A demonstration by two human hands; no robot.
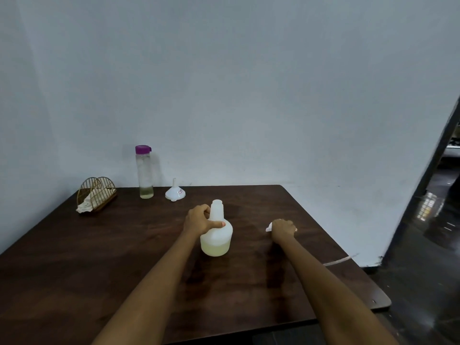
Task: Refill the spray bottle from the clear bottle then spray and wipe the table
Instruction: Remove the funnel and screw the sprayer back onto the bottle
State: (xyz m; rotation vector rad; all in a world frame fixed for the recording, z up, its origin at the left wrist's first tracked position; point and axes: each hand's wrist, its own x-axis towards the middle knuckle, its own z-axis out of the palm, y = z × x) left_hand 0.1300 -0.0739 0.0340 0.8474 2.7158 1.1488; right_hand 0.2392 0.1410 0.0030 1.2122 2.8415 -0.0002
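Gripping the neck of the white spray bottle (pixel 216 232), the left hand (pixel 199 219) is seen near the middle of the dark wooden table (pixel 99 257), with the thumb laid across the shoulder of the bottle and the other fingers curled round its far side. The bottle is stood upright on the table, its mouth is uncovered with no spray head on it, and a pale yellowish liquid is seen in its lower part. The right hand (pixel 283 229) is lowered to the table surface to the right of the bottle, well apart from it, and its fingers are closed over a small white object (pixel 268 227), of which only the edges are shown on both sides of the hand; what this object is cannot be told. Farther back, near the wall, the clear bottle (pixel 144 174) with a purple cap is stood upright, and only a little liquid is left at its bottom. Just beside it on the right, a white funnel (pixel 175 192) is placed upside down, with its spout pointing up. At the far left corner of the table, a golden wire holder (pixel 95 192) is found, and a crumpled light cloth (pixel 87 204) is kept inside it, hanging partly out at the front.
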